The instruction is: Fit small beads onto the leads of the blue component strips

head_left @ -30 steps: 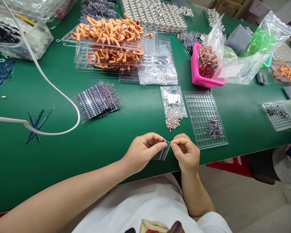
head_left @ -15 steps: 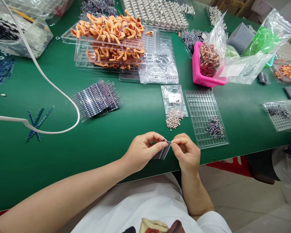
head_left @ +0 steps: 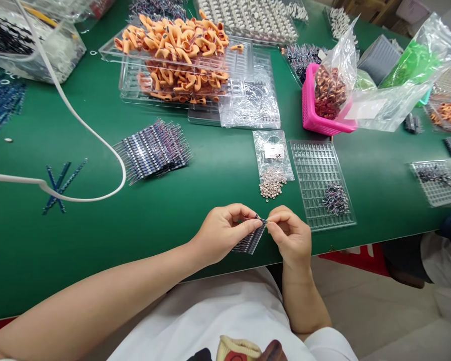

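Note:
My left hand (head_left: pixel 220 233) pinches a small dark panel of narrow circuit-board strips (head_left: pixel 251 242) between thumb and fingers. Its striped lower part hangs below the thumb, above the table's near edge. At the panel's upper right corner, my right hand (head_left: pixel 292 238) has thumb and forefinger pressed together. Whatever sits in that pinch is too small to make out. Just beyond the hands lies a pile of tiny pale round parts (head_left: pixel 272 183), spilling from the mouth of a clear labelled bag (head_left: pixel 273 150).
A clear ribbed tray (head_left: pixel 311 170) holds a clump of wired parts (head_left: pixel 335 199). Stacked wired boards (head_left: pixel 156 150) lie left, near a looping white cable (head_left: pixel 97 145). Farther back are orange earpiece-like shells (head_left: pixel 180 42) on trays and a pink basket (head_left: pixel 311 113) with bags.
The held panel has tilted slightly, its lower end swinging a little left and down. Both hands keep their grip at nearly the same place. The whole view has shifted slightly.

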`<state>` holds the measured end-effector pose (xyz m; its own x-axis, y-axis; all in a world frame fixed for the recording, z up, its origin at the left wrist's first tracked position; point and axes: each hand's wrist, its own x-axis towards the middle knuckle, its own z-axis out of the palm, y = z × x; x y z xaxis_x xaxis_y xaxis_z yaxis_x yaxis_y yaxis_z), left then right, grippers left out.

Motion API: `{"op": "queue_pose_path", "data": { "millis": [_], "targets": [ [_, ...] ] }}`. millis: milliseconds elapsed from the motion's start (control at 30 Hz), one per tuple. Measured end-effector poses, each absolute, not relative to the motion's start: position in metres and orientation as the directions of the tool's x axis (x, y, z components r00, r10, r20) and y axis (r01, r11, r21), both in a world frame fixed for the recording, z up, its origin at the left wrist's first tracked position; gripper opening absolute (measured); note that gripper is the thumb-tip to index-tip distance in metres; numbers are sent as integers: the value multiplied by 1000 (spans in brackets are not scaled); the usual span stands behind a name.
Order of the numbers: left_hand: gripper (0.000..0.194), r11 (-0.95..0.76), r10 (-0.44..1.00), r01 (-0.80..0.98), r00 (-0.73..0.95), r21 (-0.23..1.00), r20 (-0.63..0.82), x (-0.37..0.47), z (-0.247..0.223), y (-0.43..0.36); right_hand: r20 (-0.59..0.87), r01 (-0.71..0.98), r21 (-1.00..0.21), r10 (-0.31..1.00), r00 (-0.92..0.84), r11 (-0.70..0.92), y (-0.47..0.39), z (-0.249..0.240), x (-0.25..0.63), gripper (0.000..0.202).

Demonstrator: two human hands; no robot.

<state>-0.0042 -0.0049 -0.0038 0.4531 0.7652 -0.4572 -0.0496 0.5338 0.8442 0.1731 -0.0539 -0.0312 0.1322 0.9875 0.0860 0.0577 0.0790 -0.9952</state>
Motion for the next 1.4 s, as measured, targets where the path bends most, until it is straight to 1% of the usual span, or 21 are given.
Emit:
{"op": "queue_pose_path", "data": {
  "millis": [100, 167, 333, 500, 633, 833, 1100, 1400],
  "targets": [
    [22, 508, 764, -20, 473, 861, -439, -6, -3, -5, 22, -53, -998, 998, 59, 25, -52, -33, 178, 6],
    [22, 494, 761, -7, 487, 870, -428, -6, -2, -4, -32, -90, -995, 999, 9, -31, -51, -34, 182, 9],
    [20, 456, 762, 25, 506, 890, -405, -7, -2, -4, -170, -105, -978, 983, -75, -178, -50, -35, 187, 20],
    [21, 426, 757, 53, 526, 903, -388, -8, -4, -6, -254, -200, -939, 957, -137, -278, -49, -34, 189, 17],
    [22, 412, 748, 73, 542, 908, -383, -8, -3, -6, -315, -190, -921, 938, -146, -339, -49, -34, 190, 18],
    [20, 368, 757, 89, 550, 926, -353, -7, -3, -5, -331, -155, -923, 933, -145, -351, -51, -36, 192, 19],
    [18, 366, 758, 63, 558, 928, -337, -6, -3, -5, -315, -135, -933, 938, -148, -334, -51, -36, 191, 17],
    [17, 329, 766, 57, 568, 942, -302, -7, -4, -5, -311, -184, -923, 936, -165, -339, -49, -34, 190, 15]
  ]
}}
